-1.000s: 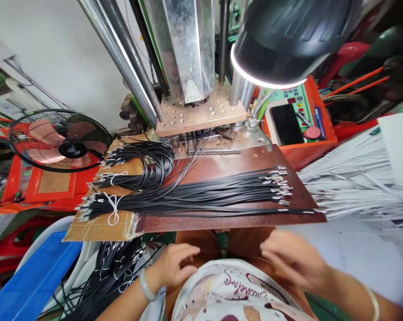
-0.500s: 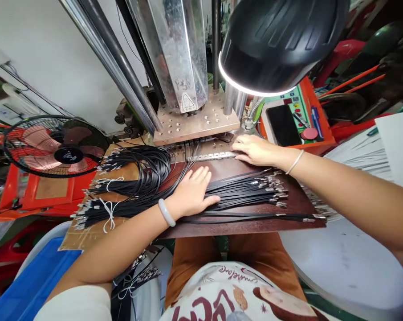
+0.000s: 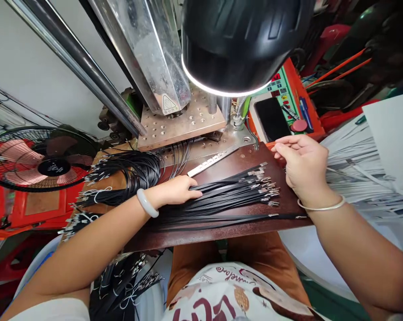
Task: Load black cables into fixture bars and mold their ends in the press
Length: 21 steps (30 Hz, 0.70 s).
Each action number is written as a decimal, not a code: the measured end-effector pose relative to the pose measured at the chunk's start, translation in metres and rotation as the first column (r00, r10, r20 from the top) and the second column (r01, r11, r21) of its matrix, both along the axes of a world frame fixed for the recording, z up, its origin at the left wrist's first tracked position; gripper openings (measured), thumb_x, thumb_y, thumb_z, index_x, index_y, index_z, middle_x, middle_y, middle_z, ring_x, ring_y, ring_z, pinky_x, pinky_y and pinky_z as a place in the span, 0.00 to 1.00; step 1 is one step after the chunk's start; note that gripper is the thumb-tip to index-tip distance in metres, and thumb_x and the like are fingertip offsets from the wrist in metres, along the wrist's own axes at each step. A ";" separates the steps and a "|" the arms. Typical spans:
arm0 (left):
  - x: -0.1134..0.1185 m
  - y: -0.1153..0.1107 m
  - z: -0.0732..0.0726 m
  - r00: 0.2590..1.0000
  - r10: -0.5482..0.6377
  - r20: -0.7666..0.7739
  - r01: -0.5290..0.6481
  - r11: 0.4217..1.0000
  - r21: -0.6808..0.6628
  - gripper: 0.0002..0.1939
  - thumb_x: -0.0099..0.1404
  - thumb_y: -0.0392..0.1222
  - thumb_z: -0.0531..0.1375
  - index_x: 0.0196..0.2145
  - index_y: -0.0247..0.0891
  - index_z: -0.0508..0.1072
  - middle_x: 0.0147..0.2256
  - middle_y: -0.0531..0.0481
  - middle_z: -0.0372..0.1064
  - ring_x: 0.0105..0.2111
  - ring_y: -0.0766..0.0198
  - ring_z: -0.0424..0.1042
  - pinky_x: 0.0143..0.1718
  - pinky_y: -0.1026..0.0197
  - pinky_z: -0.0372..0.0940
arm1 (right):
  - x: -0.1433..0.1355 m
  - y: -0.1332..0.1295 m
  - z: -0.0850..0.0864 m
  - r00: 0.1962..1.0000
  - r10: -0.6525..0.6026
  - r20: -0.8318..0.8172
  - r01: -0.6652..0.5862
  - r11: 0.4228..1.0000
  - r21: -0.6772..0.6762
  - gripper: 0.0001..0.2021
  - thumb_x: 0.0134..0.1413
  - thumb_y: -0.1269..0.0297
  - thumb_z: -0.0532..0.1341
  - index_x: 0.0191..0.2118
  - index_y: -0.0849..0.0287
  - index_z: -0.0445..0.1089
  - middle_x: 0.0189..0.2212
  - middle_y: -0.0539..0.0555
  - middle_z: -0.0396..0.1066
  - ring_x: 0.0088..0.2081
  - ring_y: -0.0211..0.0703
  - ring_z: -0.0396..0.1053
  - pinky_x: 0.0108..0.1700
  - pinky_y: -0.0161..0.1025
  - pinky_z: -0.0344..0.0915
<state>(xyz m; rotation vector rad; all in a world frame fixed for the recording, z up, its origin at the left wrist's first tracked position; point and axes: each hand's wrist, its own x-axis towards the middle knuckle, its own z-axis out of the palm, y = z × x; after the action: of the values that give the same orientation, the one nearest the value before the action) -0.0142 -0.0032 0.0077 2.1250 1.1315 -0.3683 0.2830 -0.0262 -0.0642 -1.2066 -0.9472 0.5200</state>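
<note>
My left hand point(image 3: 176, 189) is closed over a bundle of black flat cables point(image 3: 217, 191) lying on the brown board point(image 3: 201, 238). Silvery connector ends point(image 3: 266, 189) of these cables fan out toward the right. Just beyond my left fingertips, a slotted metal strip point(image 3: 209, 162) lies slanted in front of the press plate point(image 3: 184, 122). My right hand point(image 3: 304, 162) is raised over the board's right edge, thumb and fingers pinched together. Whatever may be between those fingertips does not show.
A lit black lamp point(image 3: 241, 49) hangs over the work. At left are tied cable coils point(image 3: 131, 171) and a fan point(image 3: 42, 162). An orange control box point(image 3: 316, 120) carries a phone point(image 3: 273, 118). Pale strips point(image 3: 361, 165) lie at right; more cables point(image 3: 121, 281) sit below the board.
My right hand has left the metal strip, moving right and rising into a pinch. My left hand has gone from flat to curled on the cables. The strip now slants more. The view has shifted.
</note>
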 end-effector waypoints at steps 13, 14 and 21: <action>0.052 0.032 -0.015 0.883 0.406 0.235 -0.177 0.751 -0.636 0.11 0.66 0.43 0.59 0.30 0.32 0.69 0.22 0.48 0.71 0.21 0.66 0.71 0.22 0.68 0.64 | 0.002 -0.004 -0.004 0.995 0.039 0.090 -0.037 0.999 -0.022 0.04 0.51 0.63 0.65 0.33 0.54 0.73 0.26 0.49 0.72 0.27 0.40 0.67 0.31 0.39 0.64; 0.052 0.032 -0.015 0.879 0.419 0.228 -0.190 0.747 -0.637 0.10 0.67 0.43 0.58 0.31 0.32 0.70 0.23 0.48 0.72 0.21 0.67 0.72 0.22 0.68 0.65 | 0.002 -0.006 -0.002 0.988 0.044 0.147 -0.043 0.999 -0.008 0.03 0.53 0.62 0.65 0.33 0.54 0.73 0.27 0.49 0.72 0.28 0.41 0.68 0.32 0.39 0.64; 0.050 0.037 -0.013 0.859 0.431 0.277 -0.139 0.717 -0.683 0.14 0.64 0.46 0.62 0.28 0.32 0.69 0.18 0.51 0.68 0.18 0.68 0.68 0.19 0.67 0.62 | -0.020 -0.012 0.025 0.165 0.132 0.978 -0.455 0.889 -0.043 0.07 0.60 0.65 0.59 0.31 0.60 0.70 0.30 0.56 0.70 0.34 0.46 0.64 0.36 0.44 0.58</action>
<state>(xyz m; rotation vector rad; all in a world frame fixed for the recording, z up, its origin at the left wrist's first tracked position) 0.0360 0.0340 -0.0050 1.2921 0.8891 -0.1046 0.2626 -0.0378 -0.0396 -1.0052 -2.3535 -0.2105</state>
